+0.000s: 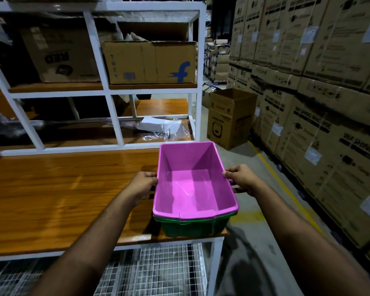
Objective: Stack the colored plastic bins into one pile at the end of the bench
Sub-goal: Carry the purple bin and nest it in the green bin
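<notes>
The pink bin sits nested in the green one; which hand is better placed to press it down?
Neither clearly: left hand and right hand grip opposite rims of the pink bin evenly, so probably both.

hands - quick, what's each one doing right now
Left hand: grips the left rim of the pink bin.
Right hand: grips the bin's right rim.

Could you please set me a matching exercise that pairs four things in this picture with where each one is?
Things:
1. pink bin
2. green bin
3. left hand
4. right hand

Places:
A. at the bottom of the pile, on the bench
B. gripping the pink bin's right rim
C. nested on top of the pile
D. gripping the pink bin's left rim

Pairs: 1-C, 2-A, 3-D, 4-B
</notes>
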A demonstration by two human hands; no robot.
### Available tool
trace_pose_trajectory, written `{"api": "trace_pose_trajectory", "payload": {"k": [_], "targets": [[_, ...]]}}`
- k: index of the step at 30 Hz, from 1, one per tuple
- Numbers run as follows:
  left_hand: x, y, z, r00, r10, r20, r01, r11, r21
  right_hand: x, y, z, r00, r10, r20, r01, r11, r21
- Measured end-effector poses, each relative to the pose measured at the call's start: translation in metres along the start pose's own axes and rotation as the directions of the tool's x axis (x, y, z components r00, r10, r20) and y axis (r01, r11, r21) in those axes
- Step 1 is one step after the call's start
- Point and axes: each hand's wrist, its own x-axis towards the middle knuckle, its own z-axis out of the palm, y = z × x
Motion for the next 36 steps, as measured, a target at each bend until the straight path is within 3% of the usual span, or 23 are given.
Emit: {"api": "trace_pose_trajectory", "payload": {"k": [15,22,26,28,31,33,36], "targets": [[-0.001,-0.007,0.006,0.999,0.040,-0.027,-0.041,0.999,-0.026,0.002,0.001,0.004,0.998,-0.007,-0.062,0.001,0.995,-0.098],[-0.004,-0.017,0.006,0.998,0.037,-0.058,-0.041,0.997,-0.070,-0.003,0.003,0.011,0.991,-0.105,-0.084,0.075,0.948,-0.308],[-0.008,-0.021,-0.004,0.989,0.038,-0.142,-0.045,0.998,-0.051,-0.004,0.003,0.011,0.937,-0.255,-0.240,0.099,0.851,-0.517],[-0.013,-0.021,-0.013,0.979,0.091,-0.181,-0.086,0.996,0.034,-0.007,-0.002,0.012,0.904,-0.341,-0.258,0.144,0.812,-0.566],[-0.026,-0.019,-0.029,0.939,0.252,-0.233,-0.187,0.945,0.269,-0.015,-0.020,0.021,0.862,-0.484,-0.150,0.290,0.714,-0.637],[-0.036,-0.021,-0.043,0.894,0.378,-0.240,-0.223,0.842,0.492,-0.018,-0.031,0.033,0.817,-0.572,-0.070,0.380,0.626,-0.681],[-0.054,-0.030,-0.076,0.815,0.546,-0.195,-0.215,0.596,0.774,-0.019,-0.047,0.063,0.741,-0.668,0.064,0.480,0.461,-0.746]]}}
